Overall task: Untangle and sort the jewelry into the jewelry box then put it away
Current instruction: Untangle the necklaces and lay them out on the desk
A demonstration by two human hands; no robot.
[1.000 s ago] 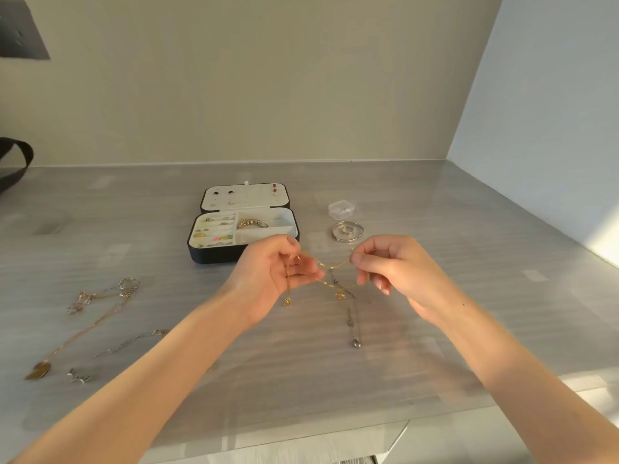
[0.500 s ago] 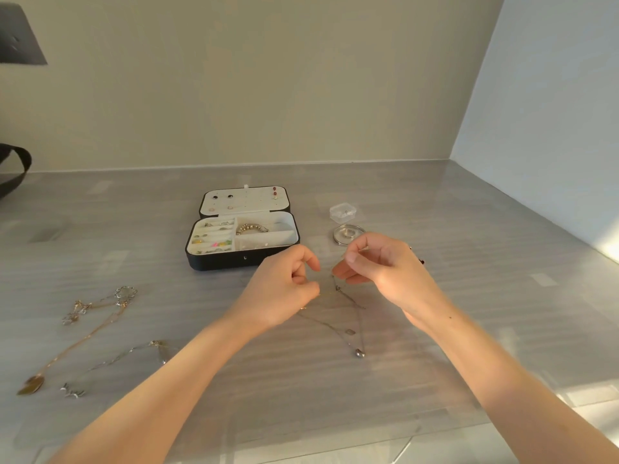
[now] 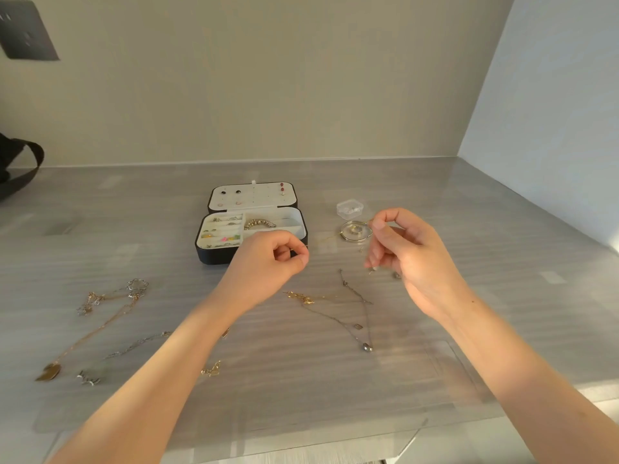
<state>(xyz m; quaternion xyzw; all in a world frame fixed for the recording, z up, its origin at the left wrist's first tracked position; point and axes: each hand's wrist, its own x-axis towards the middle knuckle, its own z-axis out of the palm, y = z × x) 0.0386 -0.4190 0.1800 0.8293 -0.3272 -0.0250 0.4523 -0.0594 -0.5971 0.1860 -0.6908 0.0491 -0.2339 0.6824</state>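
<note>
Grey desk, mid-frame: left hand and right hand each pinch 1 thin gold chain beside the open jewelry box.

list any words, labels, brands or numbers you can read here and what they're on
No readable text anywhere in this view.
Black jewelry box: no brand or label shows on its wall or lid.
Clear plastic case: no label visible.
Grey wall plate: faint marks, too blurred to read.
Small tag pendant: too small to tell if engraved.
</note>
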